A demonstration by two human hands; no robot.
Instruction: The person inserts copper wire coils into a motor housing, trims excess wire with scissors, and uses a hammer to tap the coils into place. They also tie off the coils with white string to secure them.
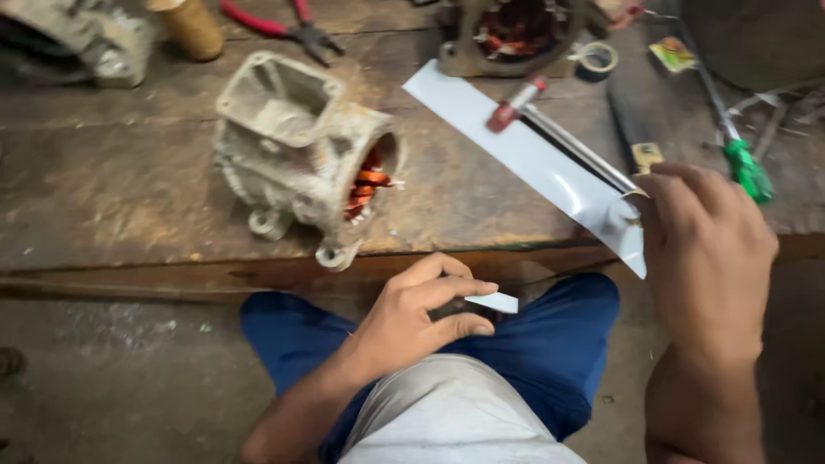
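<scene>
Right hand [705, 249] grips the near end of a long white sheet strip [516, 146], fingers closed around its curled corner; the strip runs diagonally up-left from that hand across the wooden bench [129, 189], lying to the right of the grey motor housing [301, 150]. A metal rod with a red handle [559, 137] lies along the top of the strip, red end far from the hand; whether the right hand also touches the rod, cannot tell. Left hand [421, 314] sits below the motor housing, over the lap in blue cloth, pinching a small white cut piece [494, 302] between thumb and fingertips. Motor housing lies on its side near the bench's front edge, copper-orange windings [368, 185] visible in its open end facing right. Behind the housing: red-handled pliers [284, 26] and a tan cylinder [191, 27]. Right of the housing, at the far bench edge, a second stator with windings [511, 34] and a tape roll [595, 58]. Further right, a green-handled screwdriver [743, 167] just beside the right hand.
</scene>
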